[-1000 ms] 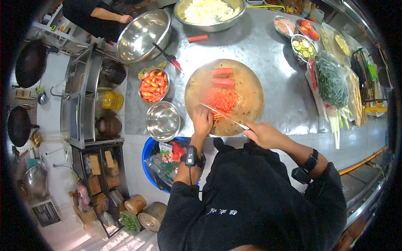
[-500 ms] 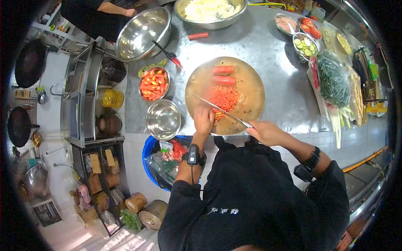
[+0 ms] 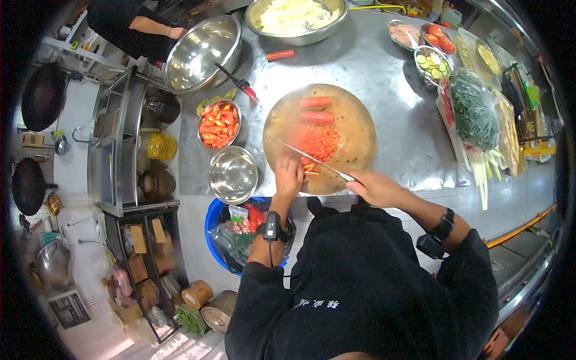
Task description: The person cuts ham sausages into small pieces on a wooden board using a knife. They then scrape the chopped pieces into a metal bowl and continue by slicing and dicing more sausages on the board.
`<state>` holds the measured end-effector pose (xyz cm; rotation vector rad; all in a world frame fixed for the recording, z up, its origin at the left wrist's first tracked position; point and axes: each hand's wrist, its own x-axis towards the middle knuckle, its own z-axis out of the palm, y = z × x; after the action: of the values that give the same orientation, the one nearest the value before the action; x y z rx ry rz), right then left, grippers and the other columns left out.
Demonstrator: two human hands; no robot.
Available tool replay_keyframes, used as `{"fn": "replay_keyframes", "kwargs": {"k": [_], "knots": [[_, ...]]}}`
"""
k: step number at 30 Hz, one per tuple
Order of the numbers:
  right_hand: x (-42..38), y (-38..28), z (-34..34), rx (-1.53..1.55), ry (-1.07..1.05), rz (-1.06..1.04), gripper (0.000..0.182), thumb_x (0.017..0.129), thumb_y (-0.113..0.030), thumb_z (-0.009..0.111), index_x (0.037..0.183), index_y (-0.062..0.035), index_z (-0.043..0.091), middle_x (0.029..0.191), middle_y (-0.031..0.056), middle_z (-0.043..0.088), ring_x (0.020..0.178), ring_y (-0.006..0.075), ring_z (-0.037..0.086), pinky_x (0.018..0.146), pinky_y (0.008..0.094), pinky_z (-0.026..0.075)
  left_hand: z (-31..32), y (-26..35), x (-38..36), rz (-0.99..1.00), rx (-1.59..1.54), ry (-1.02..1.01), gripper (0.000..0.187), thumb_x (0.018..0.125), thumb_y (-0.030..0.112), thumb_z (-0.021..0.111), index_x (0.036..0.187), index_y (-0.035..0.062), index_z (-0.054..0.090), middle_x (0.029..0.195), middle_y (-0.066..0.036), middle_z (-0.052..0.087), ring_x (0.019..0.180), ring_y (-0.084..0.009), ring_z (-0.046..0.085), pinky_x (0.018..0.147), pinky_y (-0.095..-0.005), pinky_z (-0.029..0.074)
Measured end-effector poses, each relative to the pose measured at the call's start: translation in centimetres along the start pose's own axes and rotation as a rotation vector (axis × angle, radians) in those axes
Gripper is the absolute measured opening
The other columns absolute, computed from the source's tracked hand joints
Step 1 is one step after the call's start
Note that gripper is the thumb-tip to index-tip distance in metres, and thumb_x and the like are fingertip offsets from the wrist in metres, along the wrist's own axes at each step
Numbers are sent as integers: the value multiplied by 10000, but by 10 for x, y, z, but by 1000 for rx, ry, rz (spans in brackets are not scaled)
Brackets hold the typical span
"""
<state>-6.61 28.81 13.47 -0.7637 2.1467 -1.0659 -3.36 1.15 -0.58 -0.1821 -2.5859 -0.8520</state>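
Observation:
On a round wooden chopping board [image 3: 360,138] lies a heap of finely diced orange-red food [image 3: 325,142]. Two red sausage-like sticks [image 3: 315,102] rest above the heap. My right hand [image 3: 378,188] grips the handle of a kitchen knife [image 3: 312,157], its blade slanting up and left across the board beside my left hand. With its fingers bunched, my left hand [image 3: 289,175] presses on thin orange strips [image 3: 310,169] at the board's near edge; its fingertips are partly hidden.
Left of the board stand an empty steel bowl [image 3: 233,174] and a bowl of red-orange chunks [image 3: 219,124]. Large steel basins [image 3: 204,54] and bagged greens [image 3: 474,111] lie farther out. A blue bin [image 3: 215,240] sits below. Another person's hand [image 3: 176,33] is near the left basin.
The knife and both hands stay at the strips, with only a slight shift. The view has moved a little. The other person's hand has moved slightly left and down.

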Motion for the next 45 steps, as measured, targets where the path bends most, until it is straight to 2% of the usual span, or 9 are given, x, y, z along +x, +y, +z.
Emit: {"fn": "replay_keyframes", "kwargs": {"k": [5, 11, 15, 22, 28, 32, 35, 38, 45], "knots": [[5, 7, 14, -102, -43, 133, 353, 992, -308, 493, 1125, 8, 580, 986, 276, 642, 944, 454, 617, 797, 512, 481, 4, -1, -1, -18, 0, 19, 127, 821, 47, 634, 942, 20, 608, 1003, -175, 593, 976, -383, 545, 876, -468, 430], [10, 19, 26, -79, 50, 41, 328, 985, -289, 513, 1137, -7, 582, 923, 263, 658, 889, 452, 633, 762, 509, 493, -10, 7, -1, -43, -106, -19, 150, 804, 56, 637, 946, 27, 598, 1013, -156, 571, 1009, -368, 522, 895, -455, 419], [15, 31, 18, 62, -27, 48, 342, 980, -264, 524, 1212, -16, 567, 951, 261, 657, 891, 438, 636, 780, 476, 497, -21, 15, -10, 167, -29, -29, 254, 734, 98, 693, 977, 62, 630, 1053, -124, 561, 1102, -382, 479, 961, -463, 404], [0, -1, -6, 51, -37, 113, 392, 983, -280, 512, 1301, -54, 538, 996, 262, 649, 919, 422, 636, 801, 465, 494, -10, 22, -8, 278, 74, -89, 152, 748, 97, 697, 891, 82, 648, 1034, -79, 589, 1051, -321, 520, 905, -451, 450], [-7, 1, -4, -53, 22, 78, 333, 990, -284, 489, 1220, -57, 570, 873, 239, 632, 794, 415, 623, 709, 462, 481, 3, 26, -2, -11, 223, 156, 284, 716, 143, 758, 942, 57, 607, 1133, -172, 532, 1060, -387, 498, 876, -471, 443], [-8, 10, 3, -67, 54, 59, 317, 991, -266, 489, 1221, -63, 569, 842, 233, 624, 769, 410, 625, 685, 451, 481, -1, 20, 6, -134, 10, 73, 420, 704, 155, 759, 1032, 22, 534, 1181, -212, 481, 1089, -426, 477, 953, -505, 401], [-9, 1, 0, -36, 33, 92, 333, 976, -320, 520, 1158, -47, 579, 867, 255, 647, 828, 458, 623, 724, 525, 475, 4, 12, -1, -211, -129, 1, 422, 724, 154, 746, 1054, 15, 524, 1176, -221, 479, 1088, -428, 479, 943, -504, 406], [-11, -6, 0, -64, 70, 13, 340, 977, -320, 520, 1170, -45, 574, 903, 261, 648, 844, 455, 626, 738, 531, 481, -1, 13, -6, -57, 10, 35, 324, 767, 122, 710, 1025, 14, 546, 1137, -208, 504, 1085, -420, 496, 918, -475, 436], [-2, 25, 27, -143, -39, 145, 375, 980, -320, 515, 1236, -47, 540, 962, 276, 648, 884, 471, 621, 763, 548, 485, 3, 9, -8, 1, -50, -1, 146, 794, 27, 644, 931, 17, 596, 1025, -172, 584, 1002, -394, 546, 896, -473, 445]]}}
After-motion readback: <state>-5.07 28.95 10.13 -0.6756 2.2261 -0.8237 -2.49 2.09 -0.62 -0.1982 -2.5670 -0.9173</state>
